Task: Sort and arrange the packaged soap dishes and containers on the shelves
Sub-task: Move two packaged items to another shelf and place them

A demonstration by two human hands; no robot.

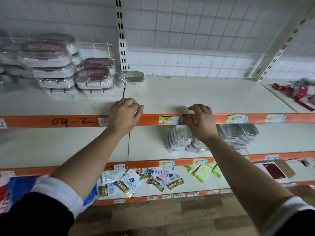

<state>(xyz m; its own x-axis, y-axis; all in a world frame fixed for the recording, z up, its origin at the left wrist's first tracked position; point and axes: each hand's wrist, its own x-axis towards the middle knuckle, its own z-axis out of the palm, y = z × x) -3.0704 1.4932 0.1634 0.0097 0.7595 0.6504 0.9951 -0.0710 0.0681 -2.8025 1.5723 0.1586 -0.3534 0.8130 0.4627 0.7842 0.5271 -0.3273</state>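
Head view, from your left: on the top shelf (213, 96), far left, a tall stack of wrapped soap dishes (51, 65) with mauve lids stands against the wire back. A shorter stack (95, 77) sits just beside it, and past the upright post lies a single grey-lidded dish (131, 79).

Your left hand (125, 113) rests at the shelf's near edge, over the orange strip (34, 121), fingers loosely curled and holding nothing. Your right hand (202, 120) is at the same edge, further right and just beside a yellow price label (167, 119), fingers bent and apart, also empty.

Under that hand, on the middle shelf, lies a pile of clear-wrapped containers (180, 138), with a second pile (238, 135) to its right. Loose sachets (131, 183) lie scattered on the shelf below. Far right on the top shelf sit red packets (300, 92).
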